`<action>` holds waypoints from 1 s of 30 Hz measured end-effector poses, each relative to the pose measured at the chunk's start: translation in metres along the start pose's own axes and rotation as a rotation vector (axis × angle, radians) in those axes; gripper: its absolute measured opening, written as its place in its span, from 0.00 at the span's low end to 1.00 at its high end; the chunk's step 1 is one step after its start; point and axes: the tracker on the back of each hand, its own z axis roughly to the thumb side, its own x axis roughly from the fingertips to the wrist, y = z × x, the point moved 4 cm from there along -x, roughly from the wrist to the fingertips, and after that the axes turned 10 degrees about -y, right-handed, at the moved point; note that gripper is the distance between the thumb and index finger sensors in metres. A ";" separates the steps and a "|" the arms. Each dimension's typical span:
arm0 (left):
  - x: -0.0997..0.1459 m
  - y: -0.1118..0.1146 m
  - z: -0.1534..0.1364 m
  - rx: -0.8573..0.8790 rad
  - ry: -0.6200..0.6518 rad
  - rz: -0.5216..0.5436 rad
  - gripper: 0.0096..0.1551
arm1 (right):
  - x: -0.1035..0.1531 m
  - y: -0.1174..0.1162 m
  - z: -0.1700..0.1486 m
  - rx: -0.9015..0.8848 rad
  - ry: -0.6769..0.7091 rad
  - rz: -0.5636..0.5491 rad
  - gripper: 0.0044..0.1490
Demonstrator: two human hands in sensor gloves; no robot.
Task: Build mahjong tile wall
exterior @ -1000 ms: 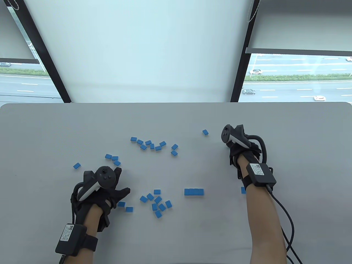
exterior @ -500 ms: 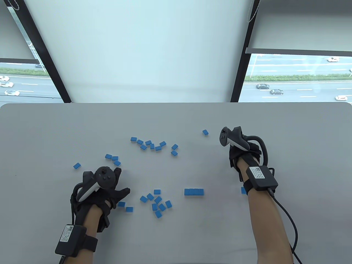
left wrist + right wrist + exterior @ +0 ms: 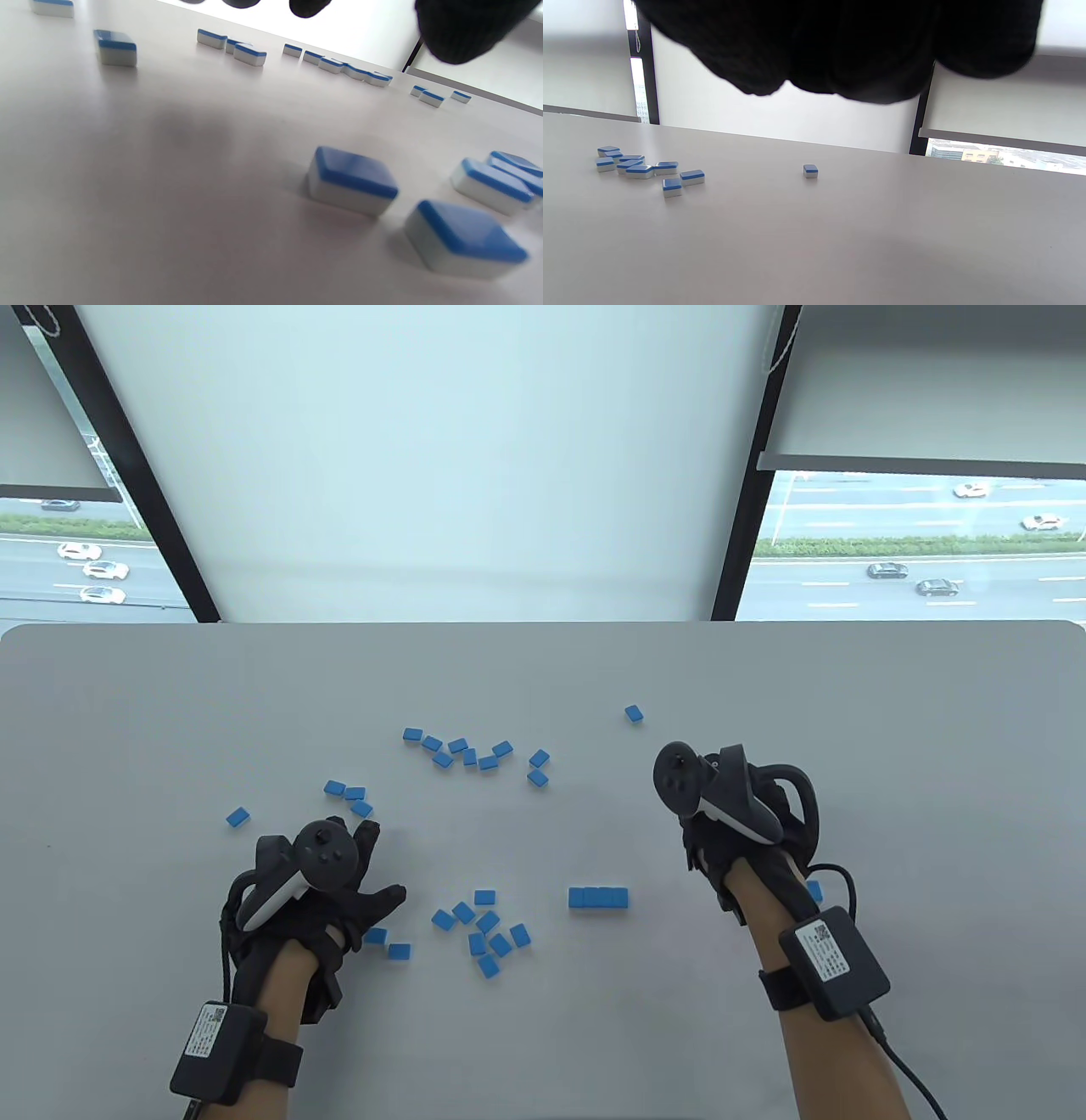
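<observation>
A short row of four blue-backed tiles, the start of the wall, is shown flat on the grey table, toward the near edge, between the two hands. Its long axis is seen to run left to right across the table view, parallel to the near edge; the tiles touch side to side, blue backs up, each tile's own long side pointing away from the person.

The left hand is seen well to the left of the row, fingers spread and relaxed over the table, nothing gripped; a loose cluster of tiles lies between it and the row; two tiles lie just beside its thumb. The right hand is placed up and to the right of the row; its fingers are hidden under the tracker and appear only as a dark mass in the right wrist view, so whether anything is held cannot be told. A single tile lies right of the row, beside the right wrist; a far scatter and one lone tile lie beyond the row.

Judged risks: the row could be knocked askew by the right wrist or its cable passing close; a tile pushed in too hard from one end would slide the whole row, since nothing braces the far end.
</observation>
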 end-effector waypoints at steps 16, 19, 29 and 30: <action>0.002 0.002 0.001 0.007 -0.001 -0.011 0.55 | 0.027 -0.084 0.041 0.156 0.091 0.205 0.38; 0.001 0.003 0.001 0.007 0.002 -0.015 0.55 | 0.027 -0.099 0.040 0.188 0.097 0.269 0.37; -0.001 0.007 0.003 -0.008 -0.001 -0.034 0.55 | 0.031 -0.110 0.048 0.221 0.125 0.303 0.37; 0.000 0.007 0.003 -0.009 -0.002 -0.035 0.55 | 0.031 -0.110 0.048 0.222 0.125 0.304 0.37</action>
